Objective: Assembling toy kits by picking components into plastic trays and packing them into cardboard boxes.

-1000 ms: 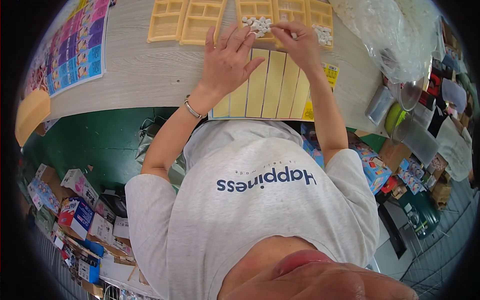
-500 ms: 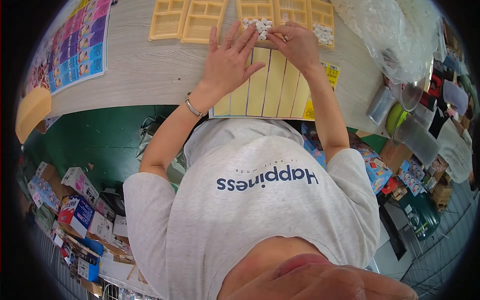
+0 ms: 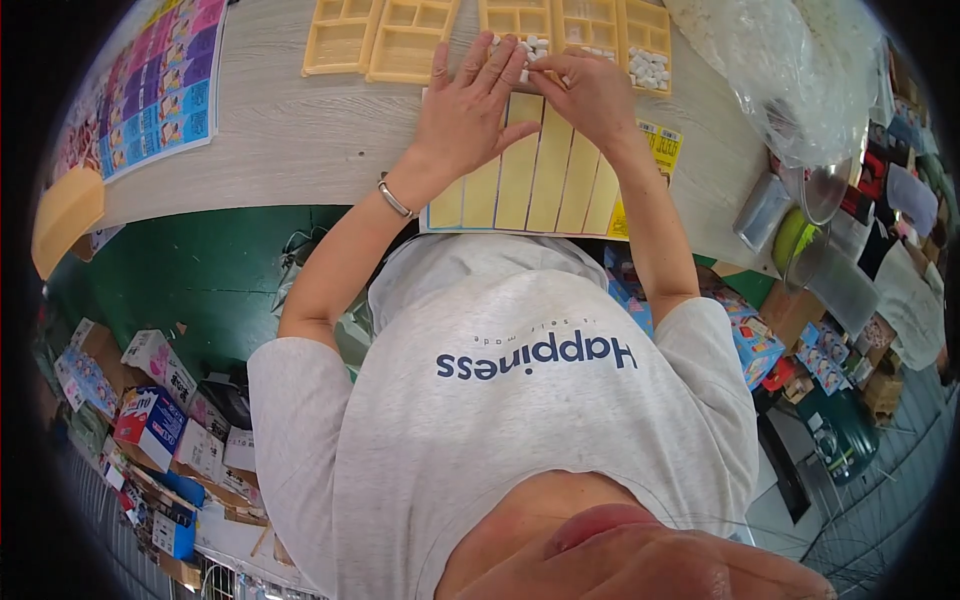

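My left hand (image 3: 465,120) lies with fingers spread, its fingertips over the near compartment of a pale yellow divided tray (image 3: 499,20). Small white pieces (image 3: 537,47) fill that compartment and are partly hidden by the fingers. At the compartment's near right edge, my right hand (image 3: 592,97) has thumb and forefinger pinched together beside the pieces; whatever is between them is too small to make out. More white pieces sit in the trays to the right, a few behind my right hand and a heap (image 3: 650,70) in the rightmost one. Below both hands is a card with pale yellow strips (image 3: 550,165).
Two more yellow trays (image 3: 410,45) stand to the left. A printed colourful sheet (image 3: 165,95) and a yellow tray (image 3: 68,222) at the table edge are farther left. On the right lie a clear plastic bag (image 3: 770,80) and transparent containers (image 3: 762,208).
Both hands stay at the same compartment. My left fingertips have shifted slightly across the white pieces, and my right pinch has moved a little to the left.
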The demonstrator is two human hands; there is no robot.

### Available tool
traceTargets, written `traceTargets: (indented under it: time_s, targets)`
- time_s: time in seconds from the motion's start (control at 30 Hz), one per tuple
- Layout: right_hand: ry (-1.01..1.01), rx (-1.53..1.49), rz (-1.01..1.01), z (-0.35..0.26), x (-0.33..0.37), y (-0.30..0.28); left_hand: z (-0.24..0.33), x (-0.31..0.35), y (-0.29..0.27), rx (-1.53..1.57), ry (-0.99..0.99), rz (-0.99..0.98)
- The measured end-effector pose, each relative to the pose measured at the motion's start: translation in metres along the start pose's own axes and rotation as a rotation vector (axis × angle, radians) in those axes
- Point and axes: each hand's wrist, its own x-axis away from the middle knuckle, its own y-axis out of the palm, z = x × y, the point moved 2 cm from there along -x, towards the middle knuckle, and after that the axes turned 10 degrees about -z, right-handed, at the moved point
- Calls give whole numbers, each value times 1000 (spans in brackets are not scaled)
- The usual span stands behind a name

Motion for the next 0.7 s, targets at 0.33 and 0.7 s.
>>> traceTargets:
  time_s: [0.33,0.7]
  targets:
    - [22,18,58,-1,3,7,1,-1,1,20,11,7]
    - [-19,98,0,5,3,-5,5,1,-6,22,50,-45]
